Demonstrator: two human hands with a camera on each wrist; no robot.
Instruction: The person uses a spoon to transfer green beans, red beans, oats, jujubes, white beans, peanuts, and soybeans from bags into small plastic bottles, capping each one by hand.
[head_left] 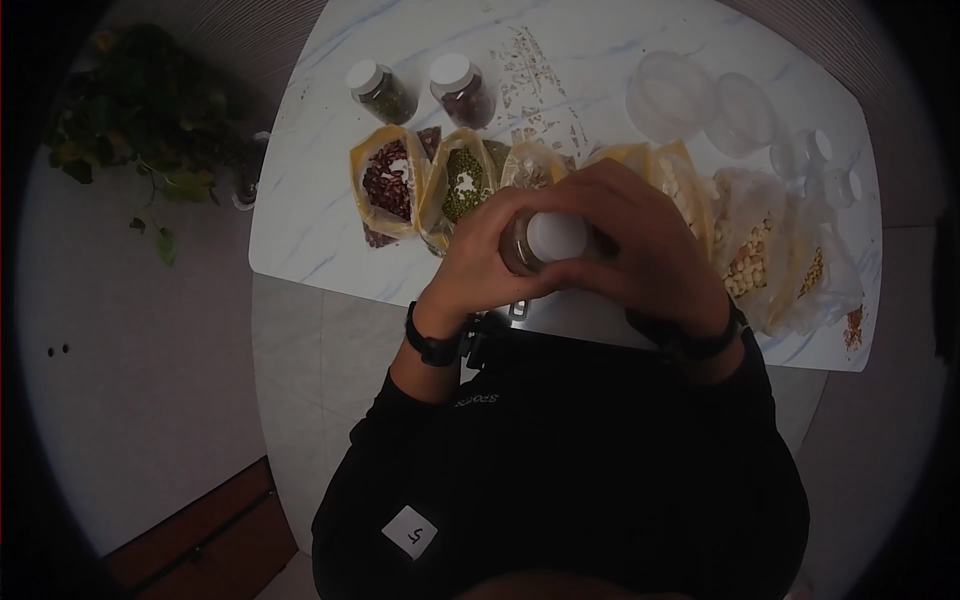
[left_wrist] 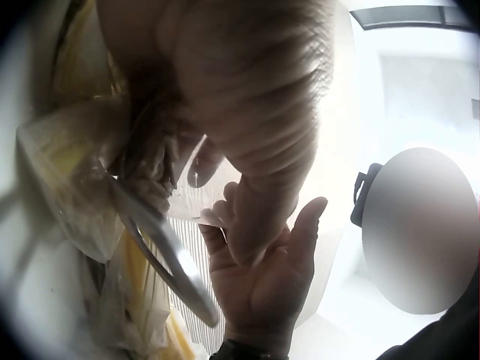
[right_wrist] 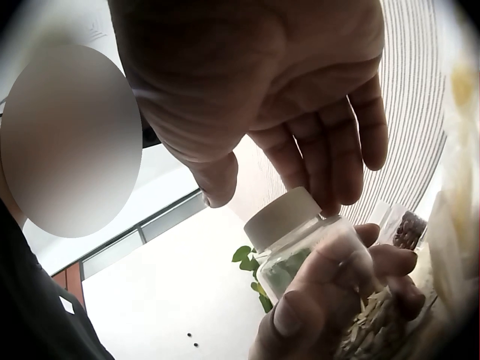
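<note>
My left hand [head_left: 485, 262] grips a clear plastic jar [right_wrist: 281, 271] with long, pale seeds in its lower part. A white lid [head_left: 556, 237] sits on the jar's mouth. My right hand [head_left: 640, 235] is around the far side of the lid, its fingers lightly bent and thumb spread; in the right wrist view the fingertips come right at the lid's edge. Below the hands a metal handle [head_left: 519, 309] sticks out at the table's near edge, and it shows as a silver strip [left_wrist: 176, 262] in the left wrist view.
Open bags of red beans [head_left: 390, 185], green beans [head_left: 465, 188] and pale beans [head_left: 748, 262] line the table [head_left: 320, 220]. Behind them stand filled jars [head_left: 388, 97] with white lids. Clear plastic bowls [head_left: 672, 95] and empty-looking jars [head_left: 790, 155] lie at right. A plant [head_left: 150, 120] hangs left.
</note>
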